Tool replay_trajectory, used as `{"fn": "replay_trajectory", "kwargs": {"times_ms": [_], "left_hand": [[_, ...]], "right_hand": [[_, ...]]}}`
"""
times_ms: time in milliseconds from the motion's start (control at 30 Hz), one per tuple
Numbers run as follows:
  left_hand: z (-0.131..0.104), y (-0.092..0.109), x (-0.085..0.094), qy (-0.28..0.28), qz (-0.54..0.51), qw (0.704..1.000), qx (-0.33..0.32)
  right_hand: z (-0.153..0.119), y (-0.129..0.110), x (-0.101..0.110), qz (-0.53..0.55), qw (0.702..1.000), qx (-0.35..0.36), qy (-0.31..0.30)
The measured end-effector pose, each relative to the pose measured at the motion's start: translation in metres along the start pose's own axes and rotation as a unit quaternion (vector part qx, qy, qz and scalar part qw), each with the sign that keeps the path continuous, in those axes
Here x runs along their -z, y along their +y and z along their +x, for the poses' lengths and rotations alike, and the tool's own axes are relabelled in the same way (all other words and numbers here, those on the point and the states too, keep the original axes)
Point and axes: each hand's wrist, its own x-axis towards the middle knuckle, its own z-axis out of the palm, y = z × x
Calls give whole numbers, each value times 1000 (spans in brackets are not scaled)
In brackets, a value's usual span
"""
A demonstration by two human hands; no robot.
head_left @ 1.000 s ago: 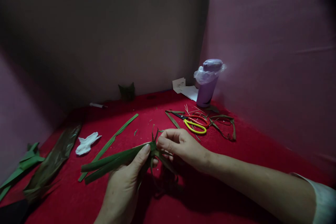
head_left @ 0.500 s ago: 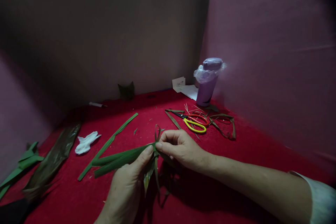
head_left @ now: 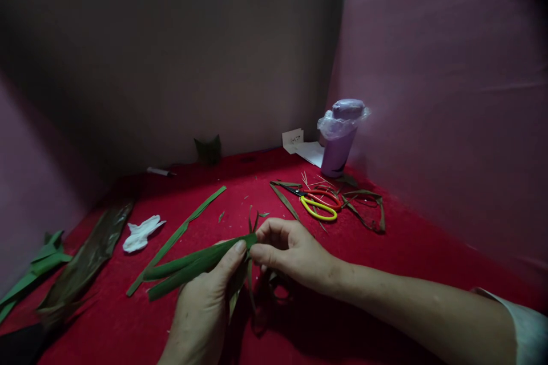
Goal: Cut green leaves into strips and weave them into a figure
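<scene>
My left hand (head_left: 205,302) grips a bundle of long green leaves (head_left: 192,262), its thumb pressed on top near the right end. Two flat leaf ends stick out to the left of that hand. At the bundle's right end, the thumb and bent fingers of my right hand (head_left: 295,251) pinch the leaf. Thin brownish strips (head_left: 250,291) hang below the fingers, and short tips poke up above them. The fingertips of my left hand are hidden under the leaves.
Scissors (head_left: 319,205) with red and yellow handles lie behind my right hand, beside dry strips (head_left: 381,214) and thin sticks. A purple cup (head_left: 338,151) stands farther back. Left are a green strip (head_left: 184,231), white tissue (head_left: 141,234), a brown leaf (head_left: 92,256) and folded green leaves (head_left: 49,256).
Both hands have shifted slightly left with the bundle, and its leaf ends sit a little lower. The fingers of my right hand have moved at the bundle's end.
</scene>
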Motion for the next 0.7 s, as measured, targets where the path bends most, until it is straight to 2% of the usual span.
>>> {"fn": "replay_trajectory", "kwargs": {"times_ms": [200,333,533,700], "left_hand": [[2,-2,-3,-64,-45,997,13],[3,-2,-5,-40,-63,997,24],[5,-5,0,-12,-3,1000,19],[2,-4,-6,24,6,1000,-2]], "right_hand": [[1,3,-5,43,998,-39,-5],[1,0,-6,68,997,-46,9],[-3,-5,-9,146,987,-61,14],[-4,-4,-10,158,986,-59,13]]}}
